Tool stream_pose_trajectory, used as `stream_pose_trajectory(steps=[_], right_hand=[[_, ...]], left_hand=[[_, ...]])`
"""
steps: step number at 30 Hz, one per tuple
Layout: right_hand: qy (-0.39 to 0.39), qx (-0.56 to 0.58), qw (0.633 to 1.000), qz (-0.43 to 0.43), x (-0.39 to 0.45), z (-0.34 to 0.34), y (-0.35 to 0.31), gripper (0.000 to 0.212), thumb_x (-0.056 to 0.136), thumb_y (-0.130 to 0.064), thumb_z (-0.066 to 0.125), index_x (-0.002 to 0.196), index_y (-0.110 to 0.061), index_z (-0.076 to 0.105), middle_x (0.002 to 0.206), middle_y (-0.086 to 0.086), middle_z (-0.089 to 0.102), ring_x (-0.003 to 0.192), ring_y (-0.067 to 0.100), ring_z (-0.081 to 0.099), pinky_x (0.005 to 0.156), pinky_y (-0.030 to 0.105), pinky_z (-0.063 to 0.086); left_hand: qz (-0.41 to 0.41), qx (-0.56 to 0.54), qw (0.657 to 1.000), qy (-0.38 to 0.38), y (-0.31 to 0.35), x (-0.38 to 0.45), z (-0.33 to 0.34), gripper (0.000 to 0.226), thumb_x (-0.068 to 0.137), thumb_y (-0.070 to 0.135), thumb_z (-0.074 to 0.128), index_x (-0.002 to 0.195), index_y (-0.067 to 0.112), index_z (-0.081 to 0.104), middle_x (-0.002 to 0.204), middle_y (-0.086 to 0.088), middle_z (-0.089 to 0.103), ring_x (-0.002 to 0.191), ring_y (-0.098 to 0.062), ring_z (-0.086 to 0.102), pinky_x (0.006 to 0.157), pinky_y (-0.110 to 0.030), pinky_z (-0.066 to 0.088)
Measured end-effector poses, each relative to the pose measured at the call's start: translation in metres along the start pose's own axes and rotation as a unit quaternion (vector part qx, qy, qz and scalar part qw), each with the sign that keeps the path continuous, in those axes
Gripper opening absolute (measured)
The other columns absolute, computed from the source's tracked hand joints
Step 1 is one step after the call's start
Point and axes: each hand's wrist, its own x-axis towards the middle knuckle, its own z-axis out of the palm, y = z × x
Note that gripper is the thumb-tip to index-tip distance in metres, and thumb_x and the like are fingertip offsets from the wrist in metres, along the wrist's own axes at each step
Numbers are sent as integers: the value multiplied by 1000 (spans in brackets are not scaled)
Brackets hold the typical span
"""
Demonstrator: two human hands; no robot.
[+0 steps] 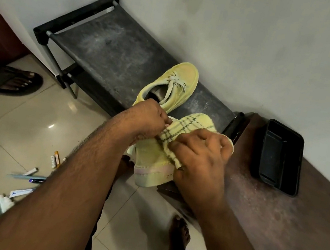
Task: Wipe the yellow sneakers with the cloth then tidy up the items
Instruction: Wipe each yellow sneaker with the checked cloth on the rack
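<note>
No brand, label or writing is legible on either sneaker or on the cloth; the print on the tubes on the floor is too small to read.

Near yellow sneaker [152, 165]: held above the floor at the corner of the brown desk [273, 224], heel toward the camera, long axis running away toward the wall, toe hidden under the cloth.

Second yellow sneaker [171, 85]: resting upright on the top shelf of the black shoe rack [107, 49], toe pointing up-right toward the wall, laces loose.

Yellow checked cloth [182, 131]: draped over the upper of the near sneaker, between the two hands.

Left hand [145, 120]: forearm extended from the lower left, fingers curled, pinching the cloth's edge at the sneaker's opening.

Right hand [199, 157]: back of hand up, fingers bent and pressing the cloth onto the sneaker's side, gripping cloth and shoe together.

Black plastic tray [278, 157]: on the desk beside the wall, right of the hands.

Tubes and pens [25, 177]: scattered on the tiled floor at the left
</note>
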Motion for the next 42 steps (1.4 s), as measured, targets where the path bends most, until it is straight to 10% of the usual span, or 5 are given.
stream_pose_trajectory(steps=[13,21,28,35,42], right_hand=[[-6,8,1000,4,-7,-4,1,27,70,-16,57,89,-24,74,95,-12,68,100,17,49,91,44,27],[-46,-60,974,215,-5,-8,46,39,66,-9,62,99,-25,73,103,-9,68,102,20,43,82,35,19],[-28,-33,997,57,-11,-4,1,30,67,-16,68,95,-26,73,99,-11,68,96,20,51,76,35,25],[-39,-86,963,251,-8,-6,57,43,69,-11,61,108,-24,71,109,-5,66,102,22,42,79,32,15],[-43,-1,998,45,-14,-1,-1,39,67,-13,57,102,-22,72,102,-7,67,93,21,52,74,36,36]], left_hand=[[17,15,1000,-1,-1,0,0,20,88,13,68,107,14,74,106,2,72,97,-12,62,91,-25,48],[20,12,1000,-8,-1,1,1,24,86,14,71,110,15,73,118,4,70,107,-13,61,101,-30,46],[22,13,1000,-1,-1,1,1,22,87,12,69,108,15,74,111,1,72,104,-14,63,99,-33,49],[24,23,999,0,0,0,1,28,87,14,69,115,15,71,121,1,68,111,-13,60,98,-23,43],[10,2,1000,6,0,1,1,21,88,10,67,107,14,74,108,0,72,102,-15,62,95,-31,50]])
